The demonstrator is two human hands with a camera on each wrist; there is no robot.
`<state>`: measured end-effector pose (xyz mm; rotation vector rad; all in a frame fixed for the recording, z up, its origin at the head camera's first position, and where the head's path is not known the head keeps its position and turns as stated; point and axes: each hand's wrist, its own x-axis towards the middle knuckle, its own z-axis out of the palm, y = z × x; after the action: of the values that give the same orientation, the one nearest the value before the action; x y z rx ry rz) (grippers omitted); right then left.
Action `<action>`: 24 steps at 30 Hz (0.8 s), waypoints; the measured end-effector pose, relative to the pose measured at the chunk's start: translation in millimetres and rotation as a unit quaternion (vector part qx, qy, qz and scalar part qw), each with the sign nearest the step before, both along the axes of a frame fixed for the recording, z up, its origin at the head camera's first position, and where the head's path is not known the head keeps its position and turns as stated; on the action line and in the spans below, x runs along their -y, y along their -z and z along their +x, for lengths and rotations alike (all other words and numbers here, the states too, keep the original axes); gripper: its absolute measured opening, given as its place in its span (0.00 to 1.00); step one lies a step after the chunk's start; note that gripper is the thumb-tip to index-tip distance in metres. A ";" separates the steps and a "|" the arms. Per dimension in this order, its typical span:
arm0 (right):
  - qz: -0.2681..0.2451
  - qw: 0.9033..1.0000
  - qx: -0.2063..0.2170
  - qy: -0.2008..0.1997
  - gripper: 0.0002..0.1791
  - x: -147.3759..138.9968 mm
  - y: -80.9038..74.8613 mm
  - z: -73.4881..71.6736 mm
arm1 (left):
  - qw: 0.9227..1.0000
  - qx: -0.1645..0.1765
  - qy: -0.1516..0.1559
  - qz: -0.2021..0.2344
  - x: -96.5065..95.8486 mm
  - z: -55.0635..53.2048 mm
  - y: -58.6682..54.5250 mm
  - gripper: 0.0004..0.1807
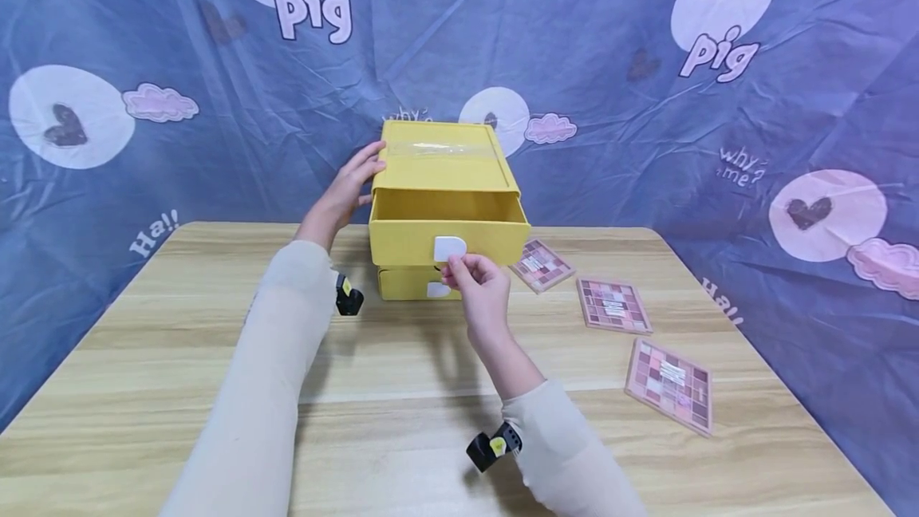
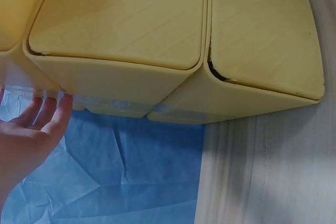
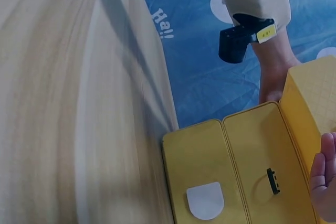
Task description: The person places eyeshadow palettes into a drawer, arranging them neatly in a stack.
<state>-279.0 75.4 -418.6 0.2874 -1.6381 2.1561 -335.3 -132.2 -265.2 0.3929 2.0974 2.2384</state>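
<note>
A yellow drawer unit (image 1: 445, 158) stands at the back of the table, with clear tape across its top. Its top drawer (image 1: 402, 242) is pulled out, showing a yellow inner wall. My left hand (image 1: 348, 186) rests its extended fingers against the unit's left side; in the left wrist view the fingertips (image 2: 64, 100) touch that side. At the drawer front, my right hand (image 1: 484, 294) pinches the lower edge of the white handle (image 1: 449, 247) between thumb and forefinger. The right wrist view shows only part of that hand at its right edge, with the handle hidden.
Three pinkish makeup palettes lie right of the unit: one beside it (image 1: 542, 265), one farther right (image 1: 613, 305), one nearer (image 1: 671, 385). A lower drawer bears a white handle (image 3: 205, 201); the middle drawer front has a black fitting (image 3: 273, 181). Blue printed cloth (image 1: 237, 102) hangs behind.
</note>
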 end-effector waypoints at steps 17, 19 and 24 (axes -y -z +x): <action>-0.004 0.999 -0.036 -0.015 0.05 -1.9 -17.9 58.4 | 1.000 0.002 -0.004 -0.007 2.6 -1.8 3.1 0.29; -0.011 0.998 -0.048 -0.025 0.04 0.9 -34.0 73.9 | 1.000 0.001 -0.002 -0.009 2.6 -2.0 3.2 0.29; 0.003 0.999 -0.035 0.000 0.10 7.7 -61.7 101.8 | 1.000 -0.003 0.001 -0.011 1.5 -2.6 2.5 0.29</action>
<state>-177.2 67.7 -356.9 0.3617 -1.6048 2.1180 -337.9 -133.7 -267.6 0.4003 2.1220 2.2129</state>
